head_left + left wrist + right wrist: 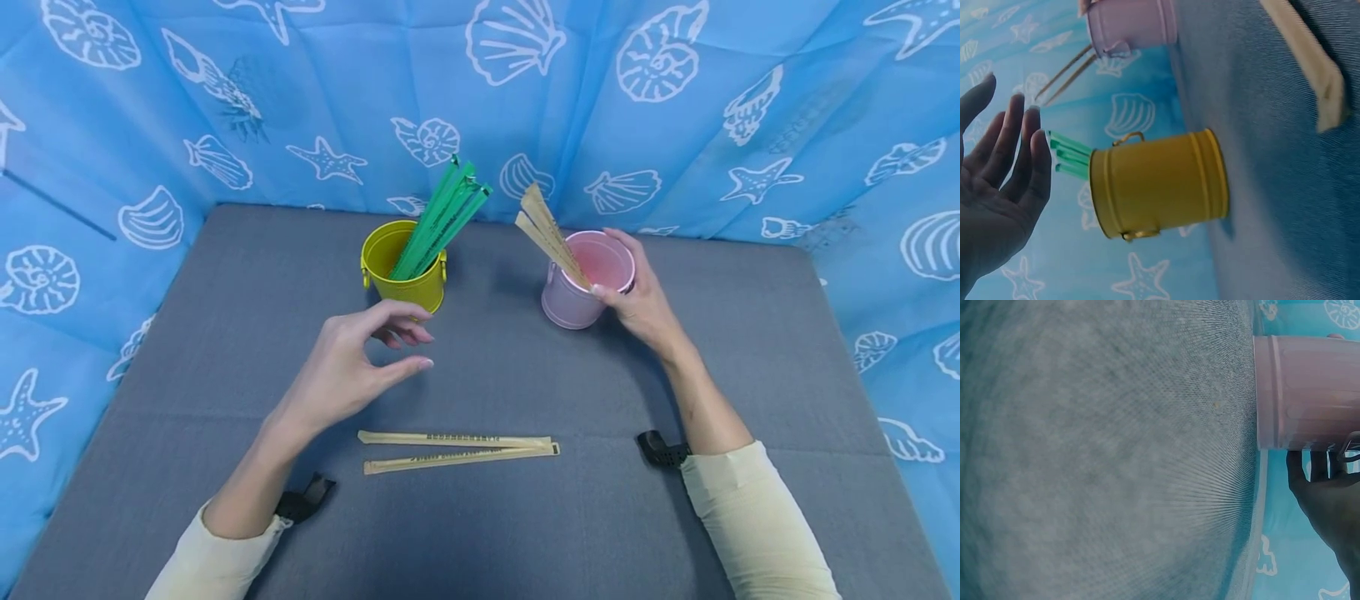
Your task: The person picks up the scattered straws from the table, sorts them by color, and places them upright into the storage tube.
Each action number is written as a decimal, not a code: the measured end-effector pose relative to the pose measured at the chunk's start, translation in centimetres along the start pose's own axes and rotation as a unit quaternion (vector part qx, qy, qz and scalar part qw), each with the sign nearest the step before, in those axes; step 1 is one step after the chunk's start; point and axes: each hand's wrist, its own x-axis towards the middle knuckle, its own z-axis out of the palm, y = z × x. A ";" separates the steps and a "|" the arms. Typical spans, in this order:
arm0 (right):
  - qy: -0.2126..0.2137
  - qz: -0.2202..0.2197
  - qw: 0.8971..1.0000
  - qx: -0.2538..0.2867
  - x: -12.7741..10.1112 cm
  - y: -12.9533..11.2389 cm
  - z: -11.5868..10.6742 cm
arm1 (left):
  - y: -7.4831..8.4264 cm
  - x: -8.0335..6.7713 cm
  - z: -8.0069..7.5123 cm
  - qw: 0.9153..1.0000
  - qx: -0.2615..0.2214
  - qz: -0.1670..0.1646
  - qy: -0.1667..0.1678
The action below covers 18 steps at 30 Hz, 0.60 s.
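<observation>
Our right hand [637, 304] is wrapped around the rim side of the pink bucket [581, 287], thumb and fingers curled on it, and the tan wrapped sticks [547, 233] lean out of it toward the left, right by our thumb. Our left hand [352, 367] hangs relaxed over the desk [225, 333], fingers loosely curved and holding nothing, just in front of the yellow bucket [405, 267]. That one is stuffed with green wrapped sticks [442, 217] fanning up to the right. Two more tan wrapped sticks [457, 448] lie flat on the desk just below our left hand, nearly parallel and close together.

Both buckets look like small painted metal pails with ridged sides and little side handles. The sticks are long, thin and flat, in paper-looking sleeves with dark print. The desk has a grey woven fabric surface.

The print is too small to read. In the right wrist view only the pink pail's side and part of our hand show, mostly blurry fabric. We can't tell if our thumb actually pinches a stick.
</observation>
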 end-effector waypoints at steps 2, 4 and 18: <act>0.000 0.001 1.000 0.003 0.0 -0.1 0.1 | -0.4 -0.5 -0.1 1.000 -0.007 0.008 0.007; 0.000 0.002 1.000 0.003 -0.1 -0.1 0.1 | -0.6 -0.8 -0.1 1.000 -0.011 0.015 0.008; -0.004 0.005 1.000 0.011 0.2 0.2 0.0 | -3.2 -3.8 0.7 0.988 -0.049 -0.051 -0.138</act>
